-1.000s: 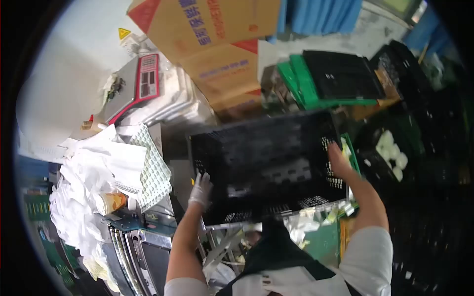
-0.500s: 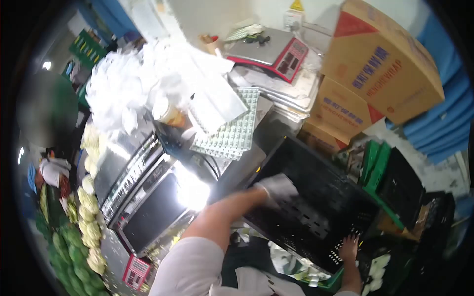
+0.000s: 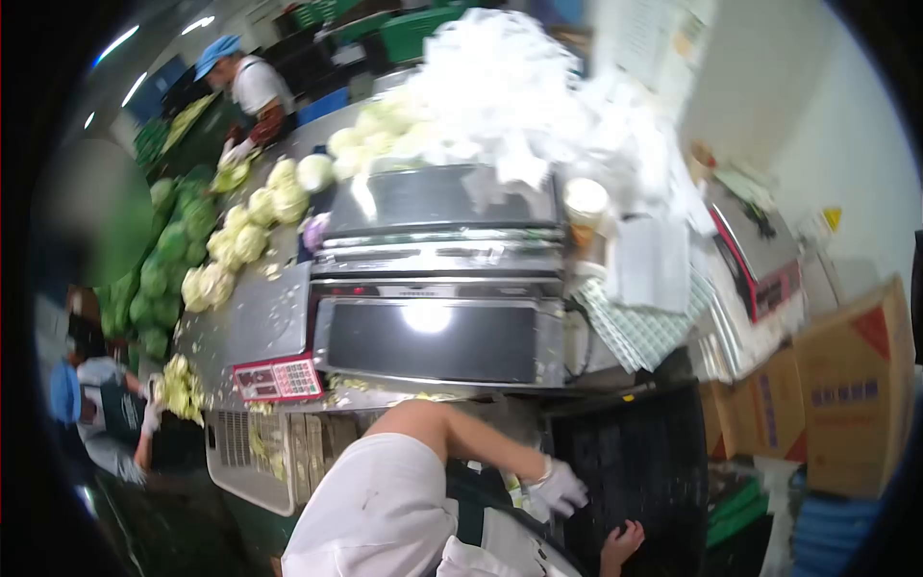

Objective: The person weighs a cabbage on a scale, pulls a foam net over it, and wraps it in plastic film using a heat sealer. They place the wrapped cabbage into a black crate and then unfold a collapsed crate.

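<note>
My left hand (image 3: 560,488), in a white glove, is over the near left part of a black plastic crate (image 3: 630,452), fingers spread and holding nothing. Bare and with loosely bent fingers, my right hand (image 3: 623,545) is lower down, over the crate's near part, and nothing shows in it. Perforations and the crate's dark inner surface show around both hands. To the left of the crate, a film-wrapping machine (image 3: 428,341) with a dark plate and a bright reflection sits on the metal bench.
A scale with a red keypad (image 3: 279,380) is left of the machine. Pale trimmed vegetable heads (image 3: 236,240) line the bench, and white netting (image 3: 510,87) is piled behind. Cardboard boxes (image 3: 851,394) stand at right. Two co-workers in blue caps work at left.
My view has turned left, so the crate and boxes sit lower and further right, and the co-workers show more fully. My right hand has come off the crate's perforated edge; my left stays over the crate.
</note>
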Demonstrator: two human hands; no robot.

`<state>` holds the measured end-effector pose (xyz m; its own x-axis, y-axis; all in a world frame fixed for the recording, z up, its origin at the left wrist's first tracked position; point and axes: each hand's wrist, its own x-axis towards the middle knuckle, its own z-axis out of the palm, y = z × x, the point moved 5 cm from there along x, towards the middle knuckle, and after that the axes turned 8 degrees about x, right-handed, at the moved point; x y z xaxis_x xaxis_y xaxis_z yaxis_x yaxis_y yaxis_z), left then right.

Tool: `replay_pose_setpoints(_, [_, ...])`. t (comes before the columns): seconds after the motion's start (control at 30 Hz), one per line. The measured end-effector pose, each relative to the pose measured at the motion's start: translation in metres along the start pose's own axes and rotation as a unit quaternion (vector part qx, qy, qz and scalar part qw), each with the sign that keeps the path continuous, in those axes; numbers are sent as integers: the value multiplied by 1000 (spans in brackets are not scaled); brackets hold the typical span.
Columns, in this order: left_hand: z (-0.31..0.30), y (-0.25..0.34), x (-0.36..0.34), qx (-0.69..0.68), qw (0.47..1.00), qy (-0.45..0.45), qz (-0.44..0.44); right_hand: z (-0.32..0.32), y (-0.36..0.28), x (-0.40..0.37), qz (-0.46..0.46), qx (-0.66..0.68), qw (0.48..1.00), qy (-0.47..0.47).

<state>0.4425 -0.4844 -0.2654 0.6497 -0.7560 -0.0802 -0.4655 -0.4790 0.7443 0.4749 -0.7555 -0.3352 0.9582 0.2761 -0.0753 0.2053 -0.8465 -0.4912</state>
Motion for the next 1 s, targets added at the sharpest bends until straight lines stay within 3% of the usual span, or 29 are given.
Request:
replay_pose_setpoints(0.07, [-1, 39, -68, -161, 984, -78, -8, 7, -76, 23, -94, 94, 991, 15])
replay_pose_setpoints(0.1, [-7, 50, -102, -211, 975, -71, -29, 9, -120, 26, -189, 138, 972, 4])
replay_pose_setpoints(0.13, [-12, 58, -135, -254, 964, -54, -56, 22, -150, 23, -112, 289, 946, -96])
replay_pose_setpoints(0.17, [-17, 64, -168, -296, 951, -33, -82, 58, -144, 22, -29, 284, 929, -237])
replay_pose_setpoints(0.2, [-21, 67, -201, -337, 935, -6, -110, 92, -148, 10, 31, 399, 838, -372])
replay_pose_setpoints(0.23, [-26, 68, -233, -381, 914, 26, -134, 102, -187, 2, 79, 411, 783, -460])
replay_pose_setpoints(0.3, [-40, 67, -300, -470, 859, 107, -175, 117, -267, -15, 130, 392, 707, -575])
replay_pose_setpoints(0.43, [-86, 58, -467, -579, 717, 335, -197, 139, -403, -38, 119, 345, 640, -676])
replay_pose_setpoints(0.47, [-123, 74, -524, -366, 778, 467, -206, 142, -433, -43, 115, 336, 628, -693])
replay_pose_setpoints(0.5, [-45, -35, -598, -279, 730, 535, -322, 144, -461, -49, 110, 328, 615, -708])
replay_pose_setpoints(0.53, [-97, 41, -646, -400, 469, 707, -345, 144, -488, -53, 104, 321, 603, -722])
replay_pose_setpoints(0.6, [-78, 27, -764, -186, 364, 791, -455, 137, -537, -59, 90, 311, 583, -745])
replay_pose_setpoints(0.67, [-25, -11, -891, -3, 202, 840, -504, 125, -584, -59, 64, 304, 568, -762])
replay_pose_setpoints(0.7, [-26, 1, -927, -30, 157, 847, -507, 117, -608, -57, 45, 301, 567, -765])
replay_pose_setpoints(0.73, [-22, 11, -946, -33, 49, 853, -518, 107, -628, -52, 18, 298, 570, -766])
replay_pose_setpoints(0.77, [20, -16, -1009, -4, 46, 836, -546, 97, -654, -46, -21, 288, 581, -761])
replay_pose_setpoints(0.8, [3, -1, -1005, -17, 15, 916, -401, 90, -685, -35, -68, 277, 595, -752])
replay_pose_setpoints(0.87, [63, -43, -1095, -34, -34, 918, -394, 82, -740, -7, -161, 254, 644, -703])
replay_pose_setpoints(0.9, [63, -41, -1090, -86, -114, 921, -361, 82, -763, 10, -208, 236, 675, -668])
replay_pose_setpoints(0.93, [22, -21, -1060, -121, -48, 959, -251, 86, -786, 32, -248, 207, 716, -619])
replay_pose_setpoints(0.97, [66, -47, -1100, -102, -130, 938, -305, 93, -807, 55, -285, 171, 752, -570])
replay_pose_setpoints(1.0, [48, -41, -1085, -136, -130, 945, -267, 100, -830, 78, -332, 153, 785, -500])
